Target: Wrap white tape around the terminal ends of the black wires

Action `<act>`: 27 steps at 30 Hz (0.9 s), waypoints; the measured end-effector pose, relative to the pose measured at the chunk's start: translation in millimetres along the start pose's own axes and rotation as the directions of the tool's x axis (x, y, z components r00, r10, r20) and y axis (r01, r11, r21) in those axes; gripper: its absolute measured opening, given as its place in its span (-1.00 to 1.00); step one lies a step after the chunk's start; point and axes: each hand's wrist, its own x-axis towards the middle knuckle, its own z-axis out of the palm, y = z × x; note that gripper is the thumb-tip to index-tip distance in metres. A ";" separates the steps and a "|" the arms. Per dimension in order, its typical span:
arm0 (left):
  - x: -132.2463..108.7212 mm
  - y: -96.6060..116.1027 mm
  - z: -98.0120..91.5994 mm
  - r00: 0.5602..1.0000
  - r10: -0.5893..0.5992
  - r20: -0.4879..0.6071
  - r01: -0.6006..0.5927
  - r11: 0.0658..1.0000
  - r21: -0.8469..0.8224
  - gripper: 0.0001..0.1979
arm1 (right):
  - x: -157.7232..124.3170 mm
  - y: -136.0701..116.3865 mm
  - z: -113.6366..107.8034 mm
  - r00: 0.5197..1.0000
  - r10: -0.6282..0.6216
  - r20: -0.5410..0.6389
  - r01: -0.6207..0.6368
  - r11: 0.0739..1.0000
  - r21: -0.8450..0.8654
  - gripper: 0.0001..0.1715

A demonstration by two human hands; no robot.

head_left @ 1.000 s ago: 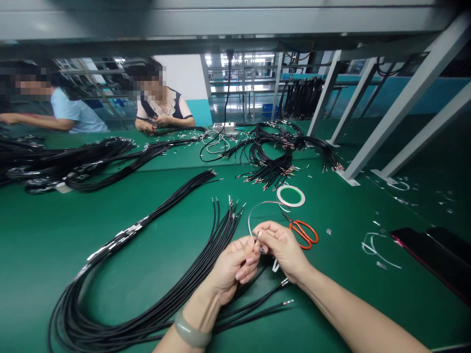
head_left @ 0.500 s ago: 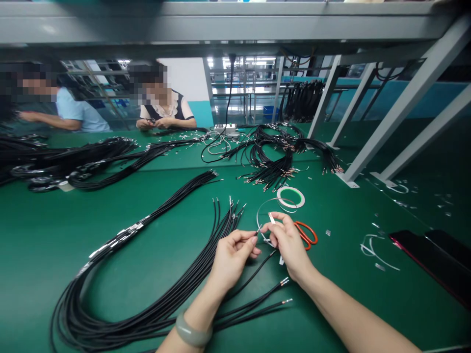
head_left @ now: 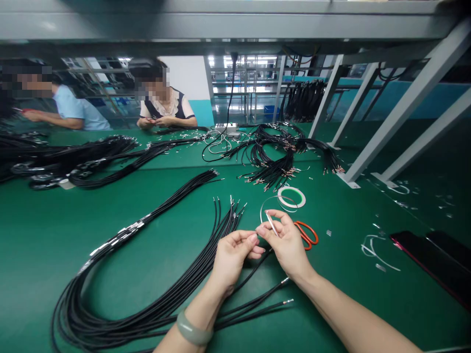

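Observation:
My left hand [head_left: 232, 257] pinches the end of a black cable [head_left: 253, 267] between thumb and fingers. My right hand [head_left: 286, 242] meets it fingertip to fingertip and holds a strip of white tape [head_left: 271, 223] that loops back to a tape roll [head_left: 291, 196] lying on the green table [head_left: 110, 211]. A large bundle of black cables [head_left: 147, 294] curves from the lower left to just left of my hands. Three loose cables with metal ends [head_left: 265, 304] lie below my hands.
Orange-handled scissors [head_left: 306, 233] lie right beside my right hand. More cable bundles [head_left: 272, 157] sit farther back. Two other people [head_left: 165, 105] work at the far side. A dark phone-like object [head_left: 430, 255] and tape scraps [head_left: 379, 247] lie at the right, near grey frame legs [head_left: 397, 113].
My hands rose slightly and came apart then together again; the right hand turned the white tape strip upward, and the tape loop toward the roll shortened.

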 end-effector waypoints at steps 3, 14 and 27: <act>-0.6 3.6 -0.5 0.997 -0.074 0.023 0.076 0.990 -0.116 -0.75 | 1.7 -3.4 -2.6 0.999 0.009 0.039 -0.010 1.000 0.009 -0.53; -2.9 7.6 -2.1 0.989 -0.121 0.087 0.134 0.977 -0.164 -0.79 | -3.6 -7.1 1.1 0.999 0.006 0.049 -0.007 1.000 0.013 -0.62; -3.5 -1.8 -3.8 0.975 0.077 0.208 -0.153 0.911 0.382 -0.85 | 8.8 -11.2 -13.6 0.998 -0.026 0.058 0.033 0.992 -0.122 -0.75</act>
